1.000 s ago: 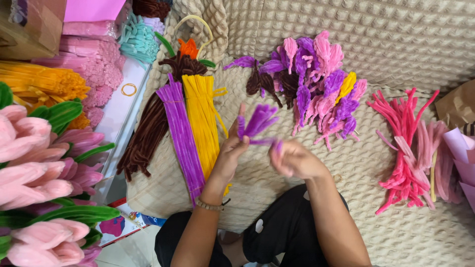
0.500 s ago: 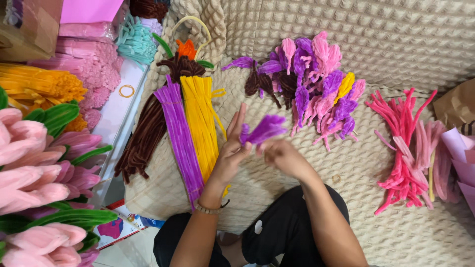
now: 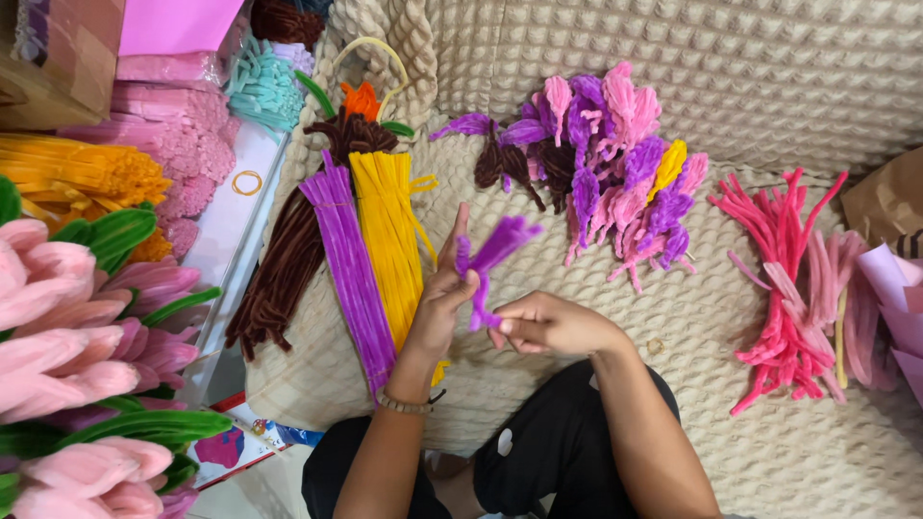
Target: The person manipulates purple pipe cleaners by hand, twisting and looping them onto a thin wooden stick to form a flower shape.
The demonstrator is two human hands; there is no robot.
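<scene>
Purple pipe-cleaner bundle (image 3: pixel 490 264) pinched between left hand (image 3: pixel 437 308) and right hand (image 3: pixel 548 325), brown cardboard box (image 3: pixel 62 53) top-left

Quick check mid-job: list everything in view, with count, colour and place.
bent stems: small bunch, purple, held between both hands
purple bundle: one, on mat, left of centre
yellow bundle: one, beside the purple bundle
brown bundle: one, mat's left edge
shaped pieces: a pile, pink, purple, yellow, brown, top centre
pink stems: loose heap, right
tulips: several, pink with green leaves, far left
stem packs: several, orange, pink, teal, top left
mat: one, beige, under everything
bracelet: one, left wrist
left hand: steadies the bunch
right hand: pinches its base
</scene>
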